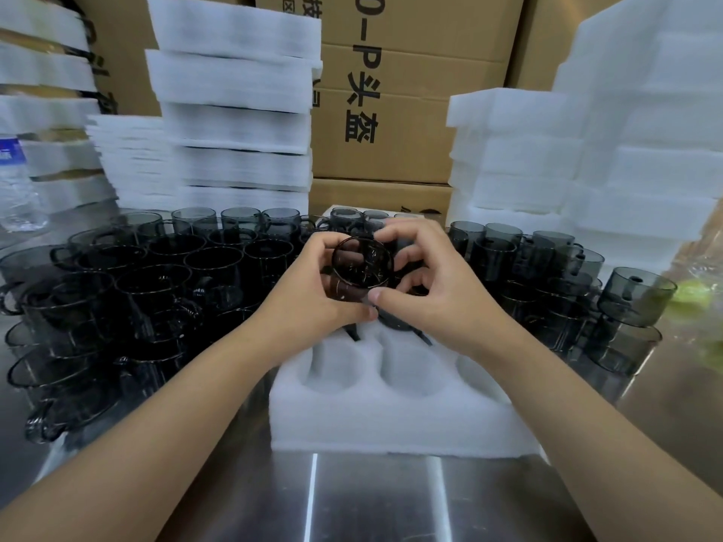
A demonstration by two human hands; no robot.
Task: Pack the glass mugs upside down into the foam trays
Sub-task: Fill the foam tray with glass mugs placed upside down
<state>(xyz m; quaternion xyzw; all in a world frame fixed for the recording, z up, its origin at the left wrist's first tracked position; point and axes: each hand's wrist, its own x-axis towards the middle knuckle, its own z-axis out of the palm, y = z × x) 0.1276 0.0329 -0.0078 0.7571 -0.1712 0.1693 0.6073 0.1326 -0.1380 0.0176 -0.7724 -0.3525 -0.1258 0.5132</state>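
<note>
Two hands share the grip: left hand [313, 283] and right hand [434, 291] curl round one glass mug [360, 273] | mouth tilted toward viewer, not yet inverted | held above foam tray [391, 420] | empty pockets [336, 369] just below, near side

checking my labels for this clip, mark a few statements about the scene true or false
1. The left hand and right hand hold one mug over the tray. True.
2. The tray's near pockets are filled. False: they are empty.
3. Stacked mugs stand on both sides of the tray. True.
4. A bottle stands far right. False: the bottle is far left.
</note>
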